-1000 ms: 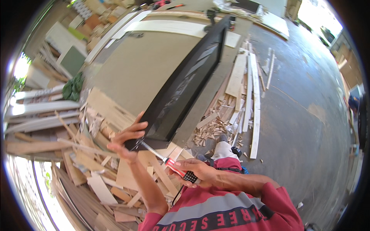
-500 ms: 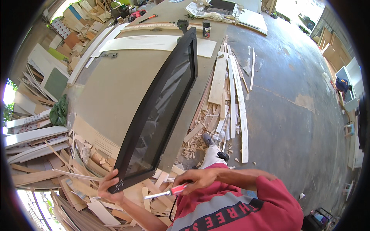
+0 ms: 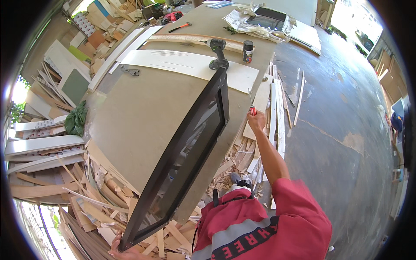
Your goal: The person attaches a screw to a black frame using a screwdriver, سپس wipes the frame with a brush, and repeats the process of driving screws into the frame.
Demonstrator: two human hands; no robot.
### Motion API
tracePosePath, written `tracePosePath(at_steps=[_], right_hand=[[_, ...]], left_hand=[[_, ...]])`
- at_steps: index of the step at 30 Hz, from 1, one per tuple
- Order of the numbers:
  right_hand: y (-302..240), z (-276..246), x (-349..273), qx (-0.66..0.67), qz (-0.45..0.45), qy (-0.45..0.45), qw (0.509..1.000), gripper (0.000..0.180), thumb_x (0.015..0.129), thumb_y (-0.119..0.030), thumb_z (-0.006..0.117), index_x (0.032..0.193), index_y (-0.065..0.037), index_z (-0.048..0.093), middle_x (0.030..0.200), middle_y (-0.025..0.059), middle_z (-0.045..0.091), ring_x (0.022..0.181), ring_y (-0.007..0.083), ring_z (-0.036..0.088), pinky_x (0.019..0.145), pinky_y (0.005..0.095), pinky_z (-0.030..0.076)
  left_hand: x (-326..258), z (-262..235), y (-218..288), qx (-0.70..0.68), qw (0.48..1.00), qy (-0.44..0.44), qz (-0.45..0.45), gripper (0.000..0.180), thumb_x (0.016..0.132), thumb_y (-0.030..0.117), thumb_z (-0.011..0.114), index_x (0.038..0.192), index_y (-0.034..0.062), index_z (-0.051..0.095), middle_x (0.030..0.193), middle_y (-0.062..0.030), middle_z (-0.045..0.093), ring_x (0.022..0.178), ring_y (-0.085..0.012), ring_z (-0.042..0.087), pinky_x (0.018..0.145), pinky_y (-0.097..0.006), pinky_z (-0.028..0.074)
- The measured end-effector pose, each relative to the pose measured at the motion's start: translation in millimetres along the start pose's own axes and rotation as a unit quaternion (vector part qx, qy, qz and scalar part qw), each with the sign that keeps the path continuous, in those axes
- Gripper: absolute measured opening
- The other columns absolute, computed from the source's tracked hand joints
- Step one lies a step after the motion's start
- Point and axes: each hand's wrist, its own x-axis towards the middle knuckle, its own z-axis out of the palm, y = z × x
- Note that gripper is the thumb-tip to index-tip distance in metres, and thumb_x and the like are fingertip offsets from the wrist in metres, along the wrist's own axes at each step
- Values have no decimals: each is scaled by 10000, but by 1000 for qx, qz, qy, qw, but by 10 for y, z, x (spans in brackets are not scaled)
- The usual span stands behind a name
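A long black frame (image 3: 167, 158) with a see-through glass-like panel stands tilted on edge over the brown worktable (image 3: 125, 108). My left hand (image 3: 116, 248) is closed around its near lower corner, partly cut off by the picture's lower edge. My right arm reaches forward to the right of the frame. In that fist, my right hand (image 3: 258, 121) grips a screwdriver (image 3: 253, 109) with a red handle, its thin shaft pointing up and away. Beyond the frame's far end stands a cordless drill (image 3: 218, 54) on a white board (image 3: 169, 62).
A dark spray can (image 3: 248, 52) stands right of the drill. An orange-handled hammer (image 3: 179, 27) lies farther back. Long wood strips (image 3: 281, 125) lie along the table's right side. Offcuts (image 3: 177, 236) heap up near me and at left, beside a green bag (image 3: 76, 119).
My right hand has swung from near my chest forward and right with the screwdriver, whose shaft now points away. My left hand and the frame's near corner sit lower in view.
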Motion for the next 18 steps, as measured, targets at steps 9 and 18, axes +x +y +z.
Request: tracePosePath(at_steps=[9,18], right_hand=[[-372,392,303,-125,-101,-49,986,236,832,-322,696,928,-117,763,983,151,725,917,368,699,826,473,548],[-319,515,278,-178,-183,-76,964,193,856,-245,687,952,-81,714,1053,144,682,982,374,676,838,483,538]], left_hand=[[-72,89,183,77,993,90,-20,527,1075,408,390,928,2,692,980,-205,717,1005,-365,698,956,-471,568],[-52,-90,201,106,990,89,-22,571,1087,391,310,978,-23,686,1002,-214,718,1044,-382,686,1013,-481,526]])
